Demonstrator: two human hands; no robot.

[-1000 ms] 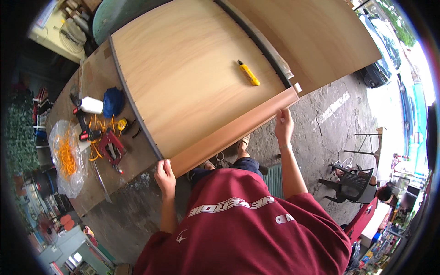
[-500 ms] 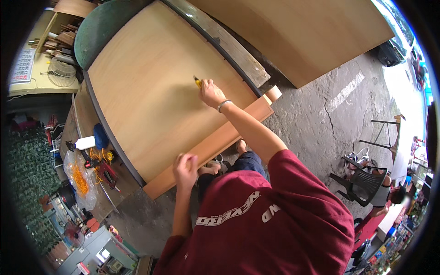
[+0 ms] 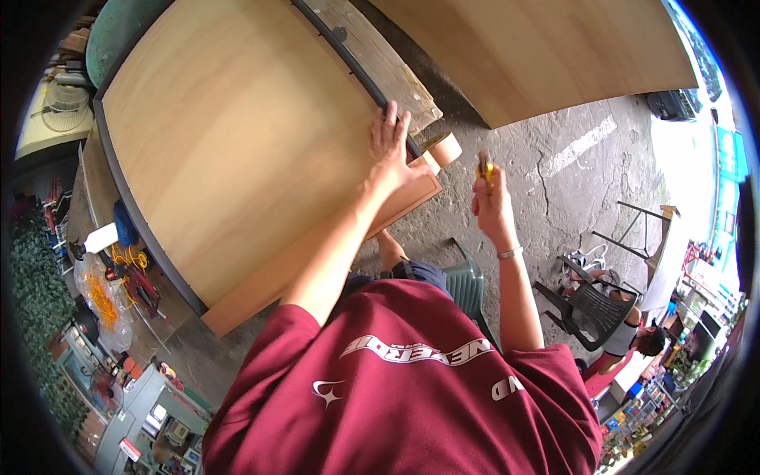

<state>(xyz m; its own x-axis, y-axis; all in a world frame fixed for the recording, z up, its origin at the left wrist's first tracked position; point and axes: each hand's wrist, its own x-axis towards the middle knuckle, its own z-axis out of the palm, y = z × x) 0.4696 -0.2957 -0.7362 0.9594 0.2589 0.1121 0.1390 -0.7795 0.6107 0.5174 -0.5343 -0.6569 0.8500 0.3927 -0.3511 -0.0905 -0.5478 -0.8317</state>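
A large light plywood board (image 3: 237,142) with a dark edge strip (image 3: 348,59) lies across the view. My left hand (image 3: 392,146) presses flat on its right corner, fingers spread against the strip. My right hand (image 3: 492,207) is held off the board, over the concrete ground, shut on a yellow utility knife (image 3: 484,169) that points up. A roll of brown tape (image 3: 445,147) sits by the board's corner, between my two hands.
A second plywood sheet (image 3: 538,55) lies further back. Below the board are a green plastic stool (image 3: 469,286) and a black plastic chair (image 3: 587,302), with a seated person (image 3: 633,340) at right. A bench at left holds a white bottle (image 3: 99,237), orange cable (image 3: 120,257) and a red tool (image 3: 142,286).
My right hand reached onto the board, picked up the yellow knife and brought it off to the right. My left hand moved from the near edge to the board's right corner.
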